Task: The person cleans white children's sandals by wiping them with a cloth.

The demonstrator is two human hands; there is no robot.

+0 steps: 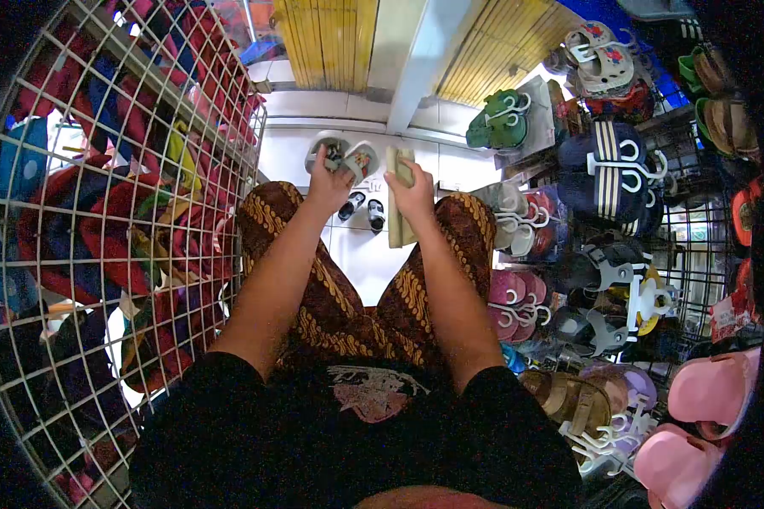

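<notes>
Wire grid point(127, 204): Because it stands close along the left arm, I would worry about a sideways swing catching the elbow and jolting whatever that arm carries.
Patterned trousers point(464, 229): The knees are parted around a gap; a knee drifting inward could nudge the beige piece point(403, 231) beside the right one.
Left hand point(326, 184): I see it closed on a pair of pale sandals point(361, 161), raised ahead of the knees. The two soles splay apart, so a slack grip could let one slip out.
Right hand point(413, 188): Apart from the other hand, it is clasped round the beige piece near its top. I cannot tell what that is, or whether its lower end touches the floor; if it does, it might snag or tip.
Dark sandals point(375, 215): These rest on the white tiles point(344, 267) between the knees, right below the hands. Anything dropped could land on them and scatter the pair.
Green sandals point(498, 123): Further off on the right, they sit well clear of both hands; only a long, careless reach would disturb them, I judge.
</notes>
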